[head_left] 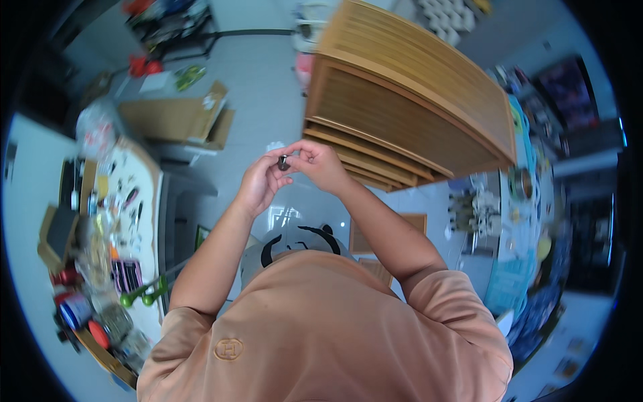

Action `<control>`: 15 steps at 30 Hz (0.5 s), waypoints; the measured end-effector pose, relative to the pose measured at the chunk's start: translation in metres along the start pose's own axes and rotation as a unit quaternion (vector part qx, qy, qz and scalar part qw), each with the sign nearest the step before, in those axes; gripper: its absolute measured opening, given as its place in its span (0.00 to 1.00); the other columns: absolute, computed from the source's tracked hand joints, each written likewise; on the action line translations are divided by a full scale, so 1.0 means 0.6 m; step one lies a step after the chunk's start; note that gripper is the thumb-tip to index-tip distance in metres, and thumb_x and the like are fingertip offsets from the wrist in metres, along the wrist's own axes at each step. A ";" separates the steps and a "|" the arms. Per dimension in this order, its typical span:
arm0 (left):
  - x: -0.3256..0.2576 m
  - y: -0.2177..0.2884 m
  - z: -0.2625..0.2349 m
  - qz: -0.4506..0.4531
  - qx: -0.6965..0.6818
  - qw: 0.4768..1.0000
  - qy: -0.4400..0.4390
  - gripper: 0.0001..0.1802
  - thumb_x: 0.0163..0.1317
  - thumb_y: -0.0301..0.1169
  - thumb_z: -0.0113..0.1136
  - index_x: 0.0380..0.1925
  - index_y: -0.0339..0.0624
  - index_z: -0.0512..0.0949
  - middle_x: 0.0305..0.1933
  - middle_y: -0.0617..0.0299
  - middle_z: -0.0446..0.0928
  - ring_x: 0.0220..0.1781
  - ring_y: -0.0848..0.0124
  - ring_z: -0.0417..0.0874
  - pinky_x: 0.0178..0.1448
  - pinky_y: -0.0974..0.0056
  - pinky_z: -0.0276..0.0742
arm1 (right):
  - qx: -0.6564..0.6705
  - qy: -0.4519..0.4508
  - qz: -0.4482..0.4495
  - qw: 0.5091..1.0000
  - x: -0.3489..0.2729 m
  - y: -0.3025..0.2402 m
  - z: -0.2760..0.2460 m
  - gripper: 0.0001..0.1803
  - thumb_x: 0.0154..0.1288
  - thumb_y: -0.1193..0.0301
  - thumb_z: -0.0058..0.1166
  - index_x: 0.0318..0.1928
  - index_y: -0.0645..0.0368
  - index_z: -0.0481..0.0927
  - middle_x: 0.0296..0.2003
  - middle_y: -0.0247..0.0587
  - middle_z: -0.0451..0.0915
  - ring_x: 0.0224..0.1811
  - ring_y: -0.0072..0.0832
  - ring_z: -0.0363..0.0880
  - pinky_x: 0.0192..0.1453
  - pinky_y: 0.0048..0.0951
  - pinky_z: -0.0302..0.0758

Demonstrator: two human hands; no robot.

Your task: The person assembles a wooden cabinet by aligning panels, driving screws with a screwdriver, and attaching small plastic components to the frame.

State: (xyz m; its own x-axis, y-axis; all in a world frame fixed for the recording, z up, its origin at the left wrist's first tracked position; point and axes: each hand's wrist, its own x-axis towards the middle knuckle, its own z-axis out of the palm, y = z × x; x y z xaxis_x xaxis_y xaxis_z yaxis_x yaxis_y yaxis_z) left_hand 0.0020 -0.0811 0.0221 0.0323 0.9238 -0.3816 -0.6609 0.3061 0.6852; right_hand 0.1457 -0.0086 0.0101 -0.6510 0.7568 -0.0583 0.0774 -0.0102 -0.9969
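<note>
In front of my chest, both hands meet at a small dark, shiny metal-looking piece [284, 162]. My left hand [260, 179] is closed round its left side with thumb and fingers, the other fingers partly curled beneath. From the right, the fingertips of my right hand [319, 166] pinch the same piece. Its exact kind is too small to make out. Just beyond my right hand stands a large wooden cabinet [395, 120] with slatted panels, tilted in view.
To the left, a table [149, 167] bears tools, small parts, jars and a green-handled item [144, 293]. Flattened cardboard [164, 117] lies on the tiled floor [258, 74]. Wooden panels [382, 231] are low by my right arm. A blue-green crate [512, 281] stands far right.
</note>
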 end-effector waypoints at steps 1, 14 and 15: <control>0.017 -0.024 0.038 -0.024 -0.036 0.999 -0.009 0.11 0.63 0.30 0.43 0.41 0.38 0.71 0.35 0.61 0.75 0.35 0.72 0.76 0.37 0.71 0.71 | 0.030 -0.001 0.024 0.999 -0.026 0.006 -0.035 0.10 0.60 0.75 0.53 0.43 0.61 0.78 0.18 0.22 0.66 0.22 0.10 0.64 0.31 0.14 0.68; 0.233 -0.206 0.087 -0.093 0.262 0.955 0.101 0.07 0.62 0.29 0.46 0.37 0.47 0.73 0.22 0.72 0.69 0.22 0.81 0.67 0.24 0.75 0.60 | 0.220 0.460 0.211 0.834 -0.273 0.216 -0.311 0.10 0.60 0.66 0.53 0.40 0.55 0.79 0.25 0.27 0.73 0.24 0.15 0.67 0.27 0.17 0.65; 0.244 -0.197 0.070 -0.086 0.262 0.953 0.127 0.07 0.62 0.28 0.46 0.38 0.48 0.73 0.23 0.71 0.70 0.22 0.81 0.68 0.23 0.76 0.60 | 0.208 0.472 0.195 0.834 -0.276 0.219 -0.315 0.09 0.60 0.67 0.53 0.40 0.56 0.79 0.25 0.27 0.73 0.24 0.15 0.66 0.27 0.17 0.65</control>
State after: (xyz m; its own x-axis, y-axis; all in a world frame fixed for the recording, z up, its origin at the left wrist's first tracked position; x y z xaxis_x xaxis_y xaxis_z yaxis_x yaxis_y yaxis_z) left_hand 0.1162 0.0274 -0.0885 -0.1207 0.7843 -0.6085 -0.1943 0.5824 0.7893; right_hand 0.4064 -0.0114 -0.1017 0.2613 0.8182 -0.5121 -0.2528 -0.4540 -0.8544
